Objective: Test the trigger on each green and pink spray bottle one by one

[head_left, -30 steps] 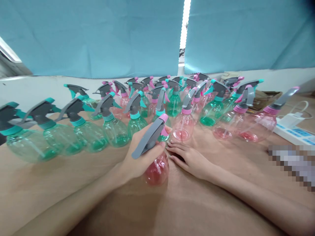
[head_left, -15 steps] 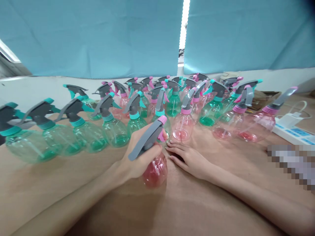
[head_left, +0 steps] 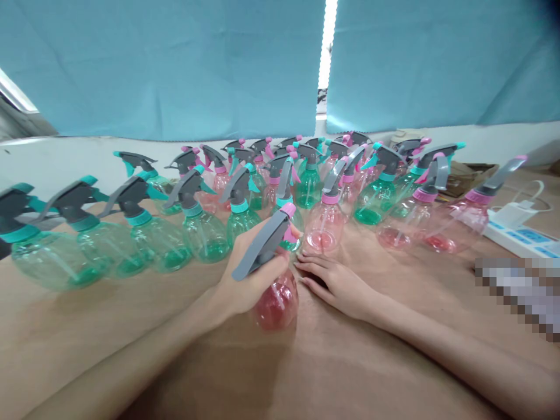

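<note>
My left hand [head_left: 249, 274] is wrapped round the neck of a pink spray bottle [head_left: 276, 303] with a grey head and a pink nozzle. The bottle stands nearly upright, its nozzle facing away from me to the right. My fingers hide its collar and part of the trigger. Just right of it, my right hand [head_left: 335, 280] lies on the brown tabletop [head_left: 350, 361] with its fingers stretched out, holding nothing. Beyond my right fingertips stands another pink spray bottle [head_left: 324, 227], and a green spray bottle [head_left: 244, 219] is behind my left hand.
Several green spray bottles [head_left: 205, 233] line the left side. More pink and green ones crowd the back. At the right are a white power strip [head_left: 520, 233] with a plugged-in adapter and a blurred-out patch [head_left: 520, 297]. A blue curtain [head_left: 175, 70] hangs behind.
My left hand and the pink spray bottle have shifted very slightly, the head tilting a little. My right hand has stayed in place.
</note>
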Demonstrator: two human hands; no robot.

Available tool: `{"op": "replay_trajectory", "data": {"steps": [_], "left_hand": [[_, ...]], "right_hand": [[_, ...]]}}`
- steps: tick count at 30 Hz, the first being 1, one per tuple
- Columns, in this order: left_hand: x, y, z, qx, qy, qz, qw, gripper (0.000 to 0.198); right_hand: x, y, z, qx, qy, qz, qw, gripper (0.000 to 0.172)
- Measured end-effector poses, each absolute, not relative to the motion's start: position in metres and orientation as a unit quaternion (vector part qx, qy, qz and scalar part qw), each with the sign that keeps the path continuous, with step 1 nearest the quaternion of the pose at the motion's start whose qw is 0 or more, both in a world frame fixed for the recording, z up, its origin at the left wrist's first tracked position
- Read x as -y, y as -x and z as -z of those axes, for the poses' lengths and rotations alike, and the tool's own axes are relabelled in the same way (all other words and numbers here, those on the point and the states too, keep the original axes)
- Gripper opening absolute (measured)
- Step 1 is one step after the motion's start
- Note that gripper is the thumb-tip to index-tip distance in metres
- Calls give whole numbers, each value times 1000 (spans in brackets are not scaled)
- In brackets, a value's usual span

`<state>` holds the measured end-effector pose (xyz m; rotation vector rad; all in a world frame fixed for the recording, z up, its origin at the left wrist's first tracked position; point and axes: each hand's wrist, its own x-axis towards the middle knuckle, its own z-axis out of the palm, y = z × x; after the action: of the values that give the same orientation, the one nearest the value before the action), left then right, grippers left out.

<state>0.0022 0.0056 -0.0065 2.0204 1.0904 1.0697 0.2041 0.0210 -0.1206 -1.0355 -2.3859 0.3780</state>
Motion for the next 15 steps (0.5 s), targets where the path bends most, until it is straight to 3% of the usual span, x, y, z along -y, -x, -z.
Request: {"op": "replay_trajectory", "data": {"steps": [15], "left_hand": [[-3,-3,8,-401,-760,-408,308,21]], "right_hand": [[-21,-204,120,878,379,-143,257,37]]}}
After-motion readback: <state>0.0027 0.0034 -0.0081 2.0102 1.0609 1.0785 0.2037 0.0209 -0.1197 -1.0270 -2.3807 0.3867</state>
